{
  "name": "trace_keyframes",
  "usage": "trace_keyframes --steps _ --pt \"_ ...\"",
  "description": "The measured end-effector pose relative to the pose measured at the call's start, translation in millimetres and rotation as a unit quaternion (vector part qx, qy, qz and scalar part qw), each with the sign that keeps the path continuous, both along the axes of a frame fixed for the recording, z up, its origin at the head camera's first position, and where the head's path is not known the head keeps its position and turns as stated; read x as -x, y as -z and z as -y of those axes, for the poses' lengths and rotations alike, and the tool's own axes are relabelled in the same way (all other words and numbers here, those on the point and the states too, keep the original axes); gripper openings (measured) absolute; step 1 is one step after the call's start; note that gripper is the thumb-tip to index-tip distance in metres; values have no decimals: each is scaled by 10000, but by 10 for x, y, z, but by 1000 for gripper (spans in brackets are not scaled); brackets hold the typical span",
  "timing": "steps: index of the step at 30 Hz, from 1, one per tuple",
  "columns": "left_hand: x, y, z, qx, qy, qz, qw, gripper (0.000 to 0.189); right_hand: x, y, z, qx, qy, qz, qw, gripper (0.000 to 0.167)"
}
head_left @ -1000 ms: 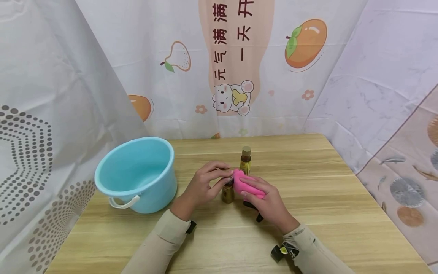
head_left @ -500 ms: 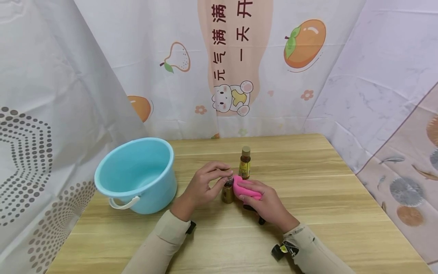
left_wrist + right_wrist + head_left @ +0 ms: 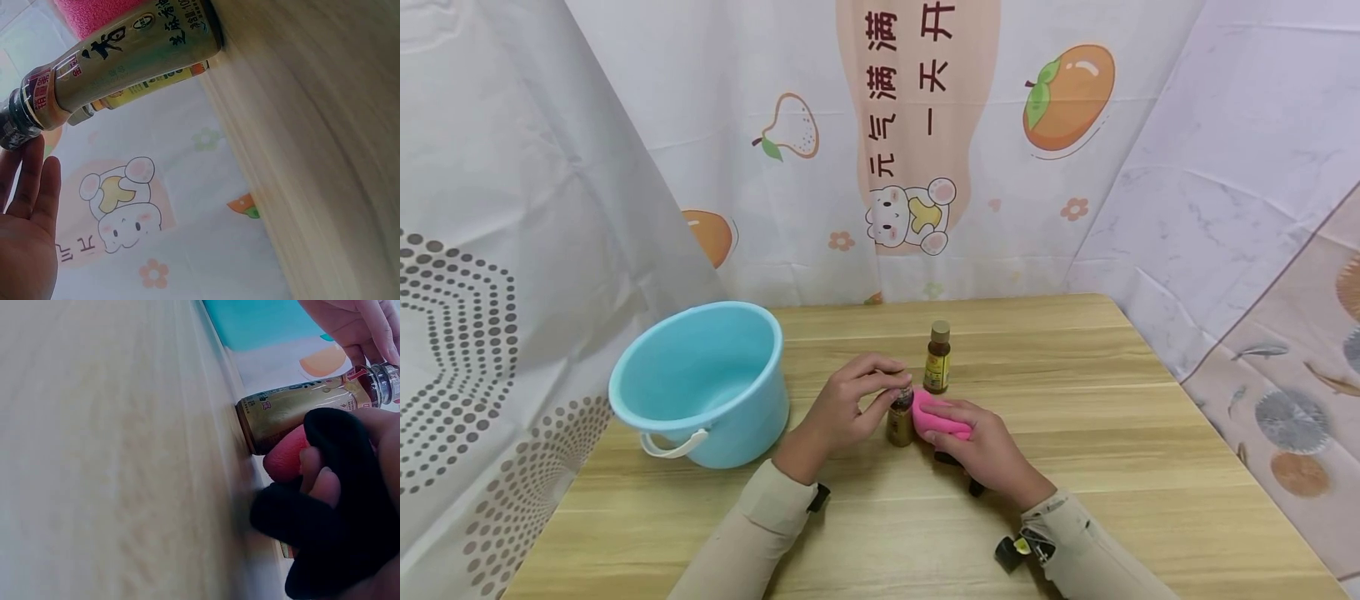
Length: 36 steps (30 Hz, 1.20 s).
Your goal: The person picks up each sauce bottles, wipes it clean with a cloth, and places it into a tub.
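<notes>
A small sesame oil bottle (image 3: 900,422) with a gold label stands upright on the table. The thumb and fingertips of my left hand (image 3: 855,398) pinch it at the dark cap and neck. My right hand (image 3: 985,442) grips a bunched pink terry cloth (image 3: 927,415), pressed to the bottle's right side. In the left wrist view, the cloth (image 3: 97,15) shows a looped, towel-like texture behind the bottle (image 3: 137,53). Black fabric loops (image 3: 331,494) hang by the right hand's fingers in the right wrist view. Part of the cloth is hidden under those fingers.
Behind the cloth stands a second small bottle (image 3: 937,358) with a yellow label and tan cap. A light blue bucket (image 3: 760,417) with a white handle is at the left. A printed curtain (image 3: 805,217) hangs along the back edge of the wooden table (image 3: 1075,375).
My right hand's pink cloth has slid down along the bottle's side, from the neck to the body, uncovering more of the rear bottle. My left hand stays at the cap.
</notes>
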<state>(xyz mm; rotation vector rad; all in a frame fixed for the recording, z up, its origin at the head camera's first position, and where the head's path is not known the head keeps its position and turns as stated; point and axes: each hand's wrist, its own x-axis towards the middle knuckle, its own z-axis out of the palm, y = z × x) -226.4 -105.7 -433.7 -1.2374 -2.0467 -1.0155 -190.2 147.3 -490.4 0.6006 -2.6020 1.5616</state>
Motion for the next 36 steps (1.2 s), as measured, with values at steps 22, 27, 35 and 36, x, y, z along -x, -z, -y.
trace_keyframes --steps 22,27,35,36 --pt "2 -12 -9 115 -66 -161 9998 26 -21 -11 19 1004 -104 -584 9932 40" --pt "13 -11 -13 131 -121 -166 9997 27 -22 -31 4 1103 -58 -720 9913 40" --pt "18 0 -27 123 -401 -306 9987 28 -45 -79 12 1105 9 -783 9908 40" --pt "18 -2 -29 120 -415 -303 9986 28 -42 -77 11 1080 7 -799 9909 40"
